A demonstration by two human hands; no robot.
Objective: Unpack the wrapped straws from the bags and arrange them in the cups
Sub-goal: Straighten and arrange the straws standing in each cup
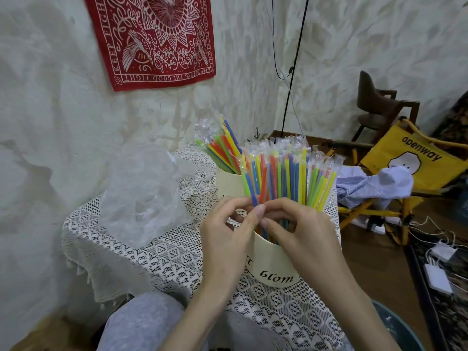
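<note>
A cream cup [272, 264] printed "blom" stands near the table's front, packed with upright wrapped straws [283, 176] in blue, yellow, green and orange. My left hand [228, 231] and my right hand [298, 226] meet over its rim, fingertips pinched around the lower part of the straw bundle. Behind it stands a second cream cup [228, 183] holding more wrapped straws [222, 148] that lean left. A crumpled clear plastic bag [144, 196] lies on the table's left side.
The small table wears a white lace cloth [162, 257] and sits against a pale wall. A yellow folding chair [405, 173] with clothes stands to the right. Chargers and cables [440, 262] lie on the floor. My grey-clad knee [141, 323] is below.
</note>
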